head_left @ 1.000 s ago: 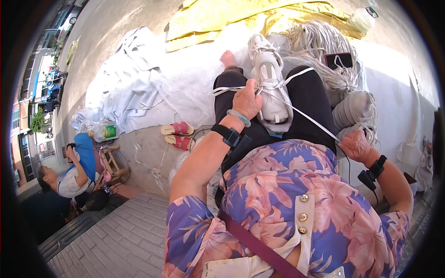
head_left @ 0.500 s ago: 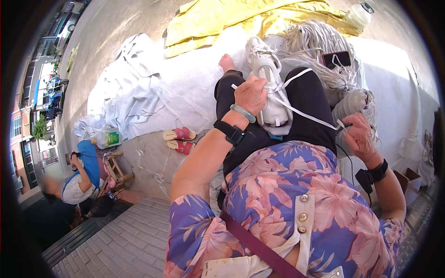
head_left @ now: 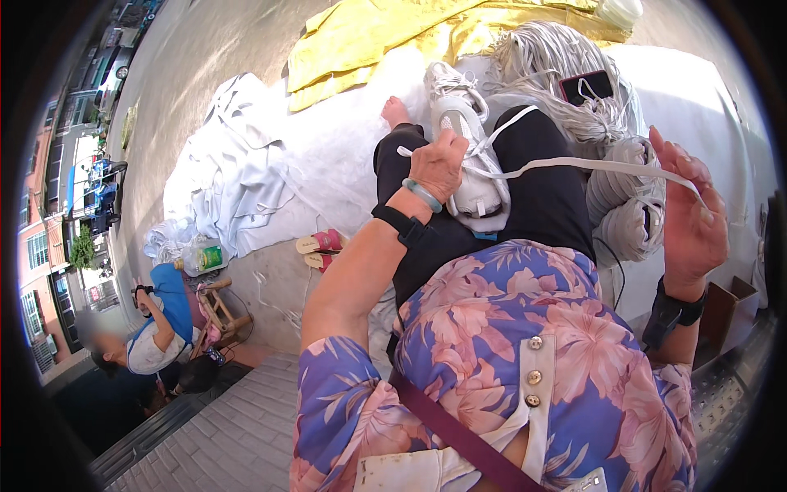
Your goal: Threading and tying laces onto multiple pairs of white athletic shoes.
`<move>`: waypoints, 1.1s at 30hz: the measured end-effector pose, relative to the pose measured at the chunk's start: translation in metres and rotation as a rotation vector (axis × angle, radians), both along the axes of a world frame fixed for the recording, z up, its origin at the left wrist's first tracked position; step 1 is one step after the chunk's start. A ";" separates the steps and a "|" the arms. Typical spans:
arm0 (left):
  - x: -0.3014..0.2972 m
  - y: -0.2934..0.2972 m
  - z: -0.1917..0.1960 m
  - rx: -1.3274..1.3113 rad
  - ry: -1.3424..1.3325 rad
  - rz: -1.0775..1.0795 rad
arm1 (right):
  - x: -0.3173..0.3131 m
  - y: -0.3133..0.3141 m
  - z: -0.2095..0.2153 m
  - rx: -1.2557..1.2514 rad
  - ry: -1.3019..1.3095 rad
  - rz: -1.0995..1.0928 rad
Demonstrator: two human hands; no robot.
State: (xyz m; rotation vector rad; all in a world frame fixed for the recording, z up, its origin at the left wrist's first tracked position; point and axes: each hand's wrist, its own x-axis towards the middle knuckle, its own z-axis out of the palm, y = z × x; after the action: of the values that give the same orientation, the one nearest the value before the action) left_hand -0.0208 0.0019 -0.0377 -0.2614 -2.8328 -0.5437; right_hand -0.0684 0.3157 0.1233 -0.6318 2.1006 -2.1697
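Observation:
A white sneaker (head_left: 467, 156) lies sole-up across my lap, between my black-trousered legs. My left hand (head_left: 438, 164) rests on its side and holds it there. A flat white lace (head_left: 590, 164) runs from the shoe to my right hand (head_left: 689, 213), which is raised at the right and pinches the lace taut between its fingers. Both wrists wear black bands.
A heap of white laces (head_left: 566, 57) with a dark phone (head_left: 586, 84) on it lies beyond my knees. Rolled lace bundles (head_left: 627, 213) sit at my right. Yellow cloth (head_left: 369, 41), white sheets (head_left: 238, 180) and pink sandals (head_left: 320, 246) lie on the ground. Another person (head_left: 156, 328) sits at the lower left.
My right hand has risen and moved out to the right, drawing the lace tight across my lap. My left hand has stayed on the sneaker.

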 end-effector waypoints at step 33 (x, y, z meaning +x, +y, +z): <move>0.005 -0.017 0.008 1.378 -0.527 0.432 | 0.055 0.434 -0.095 -0.267 -0.761 -1.051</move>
State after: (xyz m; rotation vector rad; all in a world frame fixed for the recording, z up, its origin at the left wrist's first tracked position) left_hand -0.0158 -0.0146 -0.0295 0.7991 -2.0417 -2.3913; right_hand -0.0136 0.7497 0.0285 1.4010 1.8184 -2.4442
